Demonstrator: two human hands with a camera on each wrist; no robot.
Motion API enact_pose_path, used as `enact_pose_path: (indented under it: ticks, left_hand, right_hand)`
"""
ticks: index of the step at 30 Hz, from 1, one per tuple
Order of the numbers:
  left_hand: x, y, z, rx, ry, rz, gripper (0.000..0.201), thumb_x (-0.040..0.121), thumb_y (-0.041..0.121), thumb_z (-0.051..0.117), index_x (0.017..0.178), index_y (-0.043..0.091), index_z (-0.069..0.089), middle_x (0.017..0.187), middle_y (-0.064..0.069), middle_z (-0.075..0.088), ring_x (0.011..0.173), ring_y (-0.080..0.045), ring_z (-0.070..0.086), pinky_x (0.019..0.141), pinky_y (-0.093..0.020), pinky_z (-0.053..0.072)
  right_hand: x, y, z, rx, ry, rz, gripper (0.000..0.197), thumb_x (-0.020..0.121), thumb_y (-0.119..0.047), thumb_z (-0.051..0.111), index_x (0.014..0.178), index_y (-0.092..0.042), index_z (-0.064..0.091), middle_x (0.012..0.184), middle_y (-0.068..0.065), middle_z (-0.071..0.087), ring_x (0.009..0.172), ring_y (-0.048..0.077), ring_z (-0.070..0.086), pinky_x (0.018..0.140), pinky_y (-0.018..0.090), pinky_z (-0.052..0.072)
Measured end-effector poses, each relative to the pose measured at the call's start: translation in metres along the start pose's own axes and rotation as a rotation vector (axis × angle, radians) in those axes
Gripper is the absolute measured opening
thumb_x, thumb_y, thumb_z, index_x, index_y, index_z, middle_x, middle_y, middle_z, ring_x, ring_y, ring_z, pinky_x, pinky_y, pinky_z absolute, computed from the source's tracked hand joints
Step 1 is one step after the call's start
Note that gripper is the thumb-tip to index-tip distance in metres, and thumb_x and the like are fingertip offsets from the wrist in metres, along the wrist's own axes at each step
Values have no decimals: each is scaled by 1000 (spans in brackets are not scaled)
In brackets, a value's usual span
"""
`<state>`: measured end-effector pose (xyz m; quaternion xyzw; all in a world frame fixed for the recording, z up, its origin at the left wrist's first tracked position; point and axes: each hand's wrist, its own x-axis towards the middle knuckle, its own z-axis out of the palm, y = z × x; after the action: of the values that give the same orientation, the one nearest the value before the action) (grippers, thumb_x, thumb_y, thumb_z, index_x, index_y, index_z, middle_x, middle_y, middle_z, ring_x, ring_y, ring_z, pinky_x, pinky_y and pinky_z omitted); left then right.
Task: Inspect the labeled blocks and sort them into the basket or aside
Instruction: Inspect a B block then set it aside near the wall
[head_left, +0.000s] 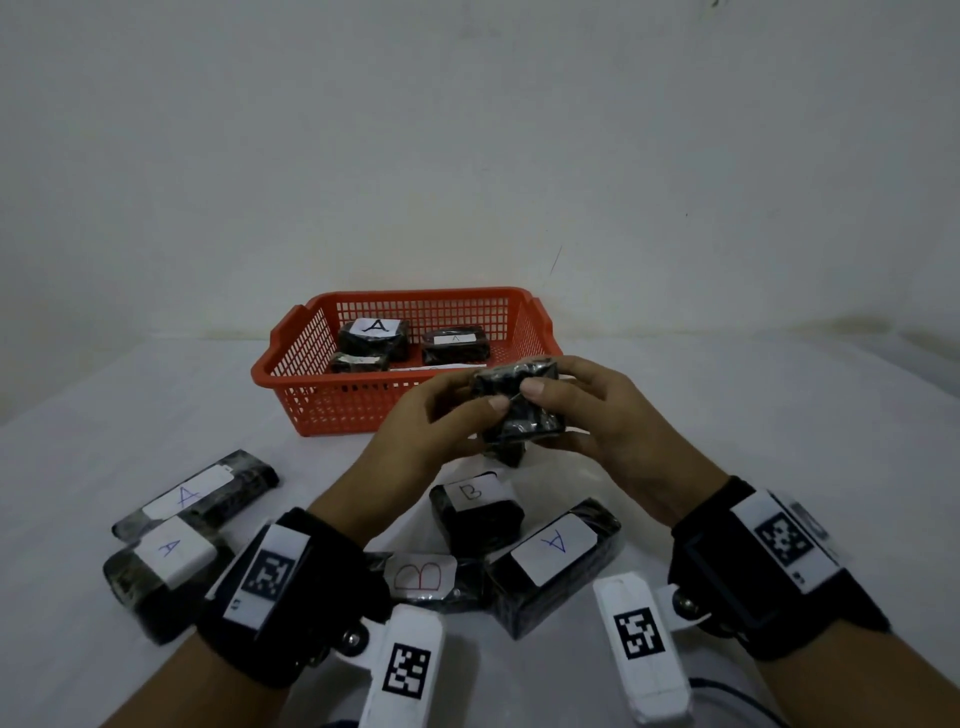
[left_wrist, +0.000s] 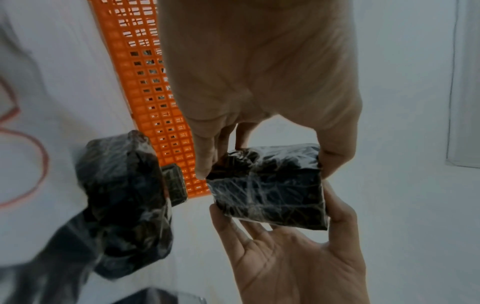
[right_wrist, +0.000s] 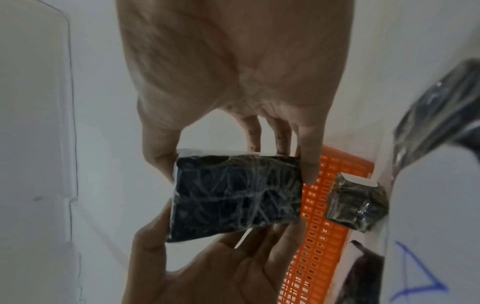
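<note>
Both hands hold one black plastic-wrapped block (head_left: 519, 410) in the air, just in front of the orange basket (head_left: 291, 374). My left hand (head_left: 462, 410) pinches its left side between thumb and fingers. My right hand (head_left: 566, 410) grips the right side. No label shows on the held block (left_wrist: 267, 185) in any view, including the right wrist view (right_wrist: 233, 195). Inside the basket lie three wrapped blocks; one block (head_left: 374, 338) is marked A. The other two labels are too small to read.
On the white table near me lie wrapped blocks: two marked A (head_left: 197, 493) (head_left: 161, 561) at the left, two marked B (head_left: 475, 512) (head_left: 426, 577) in the middle, one marked A (head_left: 556, 556) at the right. A small block (head_left: 506, 452) sits under my hands.
</note>
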<state>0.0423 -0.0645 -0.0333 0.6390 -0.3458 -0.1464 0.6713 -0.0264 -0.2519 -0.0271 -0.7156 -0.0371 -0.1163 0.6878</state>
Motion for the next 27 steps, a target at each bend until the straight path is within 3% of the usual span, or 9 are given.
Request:
enact_pose_path:
  ticks: [4,8,12,16,19,23,27]
  left_hand:
    - [0,1,-2,-41,-5,-50,28,88,35,56,107,24,72,107,-1,77,103,-17,73,84,-29,59]
    - [-1,3,-2,-90,-19,-80,32,89,35,54,114,24,70,115,-7,76,108,-23,73,93,-39,57]
    - [-1,5,-6,-382,22,-153,45,86,38,47,125,22,63,123,-12,73,115,-31,69,98,-49,56]
    - [-2,9,-5,-541,16,-197,55,86,37,49,136,14,57,128,-20,68,118,-39,67,98,-54,55]
    - [-4,10,-1,-624,-9,-211,55,89,38,44,134,11,59,130,-22,67,120,-42,64,95,-54,56]
    - [-3,12,2,-622,25,-211,51,86,34,44,126,10,64,124,-21,71,115,-40,67,90,-51,59]
    - [1,8,-2,-447,141,-186,36,102,20,36,116,11,68,122,-18,72,115,-34,67,88,-43,62]
  right_hand:
    - [0,-1,1,-16,-38,18,42,73,-38,77,113,-25,72,116,10,77,104,23,76,90,33,61]
    - [1,3,1,-57,-7,8,63,64,-52,84,119,-26,71,122,11,73,109,25,75,95,41,62]
    - [1,4,-3,-38,-25,41,75,64,-53,84,132,-28,64,129,10,67,117,26,71,99,45,60]
    - [2,2,-6,-19,-21,81,56,85,-30,81,137,-22,62,131,12,67,118,26,69,102,48,58]
    - [0,-3,-6,72,-23,133,34,98,-15,65,132,-13,64,120,11,71,101,17,71,94,36,60]
    - [-1,-1,-6,174,-17,163,24,98,-12,65,121,-9,69,108,8,75,94,19,73,95,41,59]
    - [2,2,-10,180,57,157,30,94,-12,71,124,-8,69,116,14,77,99,27,75,93,45,62]
